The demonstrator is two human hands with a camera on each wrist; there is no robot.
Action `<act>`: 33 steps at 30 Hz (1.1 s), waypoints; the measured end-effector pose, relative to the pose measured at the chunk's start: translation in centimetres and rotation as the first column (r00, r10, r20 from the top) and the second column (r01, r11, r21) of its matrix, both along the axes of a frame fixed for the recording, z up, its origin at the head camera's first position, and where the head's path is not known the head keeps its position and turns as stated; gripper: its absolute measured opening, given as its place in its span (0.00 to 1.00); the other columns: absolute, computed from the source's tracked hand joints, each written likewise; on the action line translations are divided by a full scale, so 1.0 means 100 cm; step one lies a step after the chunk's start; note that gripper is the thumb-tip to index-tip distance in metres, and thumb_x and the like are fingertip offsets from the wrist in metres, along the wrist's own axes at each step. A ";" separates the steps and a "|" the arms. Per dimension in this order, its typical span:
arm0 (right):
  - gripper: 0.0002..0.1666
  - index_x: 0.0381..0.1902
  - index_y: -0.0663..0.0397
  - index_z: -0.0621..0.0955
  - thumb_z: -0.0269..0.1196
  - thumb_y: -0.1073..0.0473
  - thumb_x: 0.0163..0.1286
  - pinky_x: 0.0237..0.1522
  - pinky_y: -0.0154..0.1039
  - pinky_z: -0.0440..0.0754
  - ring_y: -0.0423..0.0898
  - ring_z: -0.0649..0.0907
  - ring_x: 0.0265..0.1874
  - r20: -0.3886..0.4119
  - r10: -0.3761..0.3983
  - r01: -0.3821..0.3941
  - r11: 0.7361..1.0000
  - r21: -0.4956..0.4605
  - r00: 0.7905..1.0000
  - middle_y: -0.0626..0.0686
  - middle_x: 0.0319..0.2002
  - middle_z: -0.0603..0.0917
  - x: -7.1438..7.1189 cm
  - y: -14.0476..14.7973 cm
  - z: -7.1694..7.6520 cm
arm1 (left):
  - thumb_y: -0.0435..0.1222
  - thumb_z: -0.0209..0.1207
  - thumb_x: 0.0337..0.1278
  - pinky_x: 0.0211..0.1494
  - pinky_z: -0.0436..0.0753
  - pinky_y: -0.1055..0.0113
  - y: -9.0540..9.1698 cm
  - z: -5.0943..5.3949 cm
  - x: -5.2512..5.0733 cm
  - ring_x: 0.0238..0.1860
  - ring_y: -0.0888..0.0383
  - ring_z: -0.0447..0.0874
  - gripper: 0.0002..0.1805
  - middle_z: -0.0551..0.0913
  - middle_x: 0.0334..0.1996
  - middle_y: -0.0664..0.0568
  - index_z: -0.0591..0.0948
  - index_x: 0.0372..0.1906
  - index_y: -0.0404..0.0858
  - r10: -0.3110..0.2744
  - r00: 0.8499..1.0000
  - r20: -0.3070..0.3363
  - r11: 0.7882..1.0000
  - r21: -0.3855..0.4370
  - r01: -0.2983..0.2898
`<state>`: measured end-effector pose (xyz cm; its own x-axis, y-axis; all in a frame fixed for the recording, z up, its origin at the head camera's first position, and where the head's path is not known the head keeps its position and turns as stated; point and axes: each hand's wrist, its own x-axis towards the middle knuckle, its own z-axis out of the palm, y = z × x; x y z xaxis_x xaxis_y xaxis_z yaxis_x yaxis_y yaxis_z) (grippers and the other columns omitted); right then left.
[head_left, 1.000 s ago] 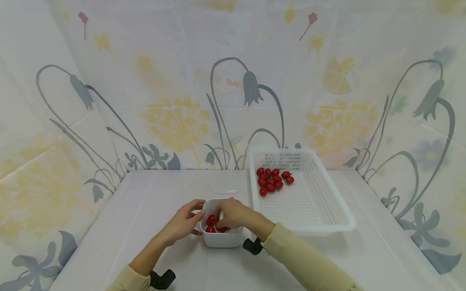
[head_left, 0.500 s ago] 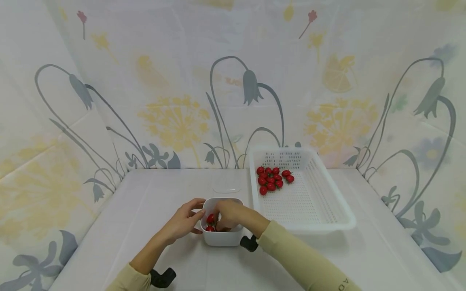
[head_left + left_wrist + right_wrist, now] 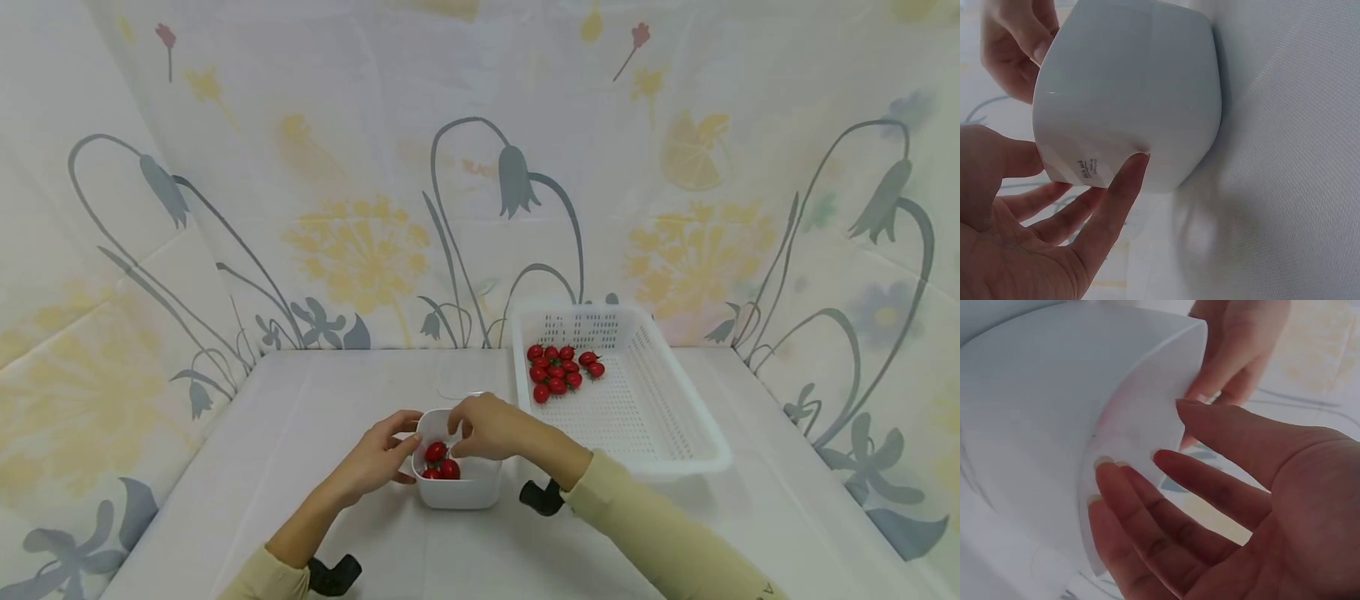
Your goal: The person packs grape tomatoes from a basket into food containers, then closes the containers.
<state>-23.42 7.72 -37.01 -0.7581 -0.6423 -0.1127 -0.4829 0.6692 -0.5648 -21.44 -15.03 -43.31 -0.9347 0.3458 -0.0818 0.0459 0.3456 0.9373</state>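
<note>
A white square container holds several small red tomatoes. My left hand rests its fingertips against the container's left side; the left wrist view shows those fingers fairly straight on the wall, with the thumb near the rim. Over the container's right rim hangs my right hand, its fingers loosely bent. Nothing lies between the right thumb and fingers in the right wrist view. That hand covers part of the container's opening.
To the right stands a white perforated basket, with several red tomatoes gathered in its back left corner. A clear flat lid lies behind the container, partly hidden by the right hand. A flower-printed cloth hangs behind the table.
My right hand has come up and to the right out of the container, letting go of a tomato that now lies with the others. The left hand has stayed in place.
</note>
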 end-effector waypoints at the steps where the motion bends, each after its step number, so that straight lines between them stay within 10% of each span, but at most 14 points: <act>1: 0.14 0.47 0.60 0.86 0.70 0.60 0.65 0.28 0.34 0.80 0.42 0.80 0.31 0.001 0.006 -0.006 1.000 -0.012 1.000 0.49 0.31 0.84 0.001 0.004 0.002 | 0.34 0.53 0.77 0.37 0.91 0.52 0.001 0.000 0.000 0.57 0.36 0.81 0.20 0.73 0.66 0.32 0.72 0.68 0.37 0.003 1.000 0.001 1.000 -0.001 -0.003; 33: 0.14 0.46 0.55 0.86 0.69 0.54 0.68 0.46 0.42 0.84 0.44 0.83 0.43 0.014 -0.095 0.096 0.993 -0.075 0.995 0.46 0.43 0.86 -0.007 0.119 0.033 | 0.35 0.53 0.77 0.38 0.91 0.53 0.001 0.000 0.002 0.58 0.38 0.80 0.22 0.72 0.67 0.33 0.71 0.70 0.38 0.023 1.000 0.001 1.000 -0.010 -0.023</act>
<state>-24.10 19.60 -33.68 -0.8154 -0.5740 -0.0754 -0.4125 0.6674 -0.6200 -21.19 -14.89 -43.32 -0.9424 0.3231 -0.0865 0.0362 0.3556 0.9339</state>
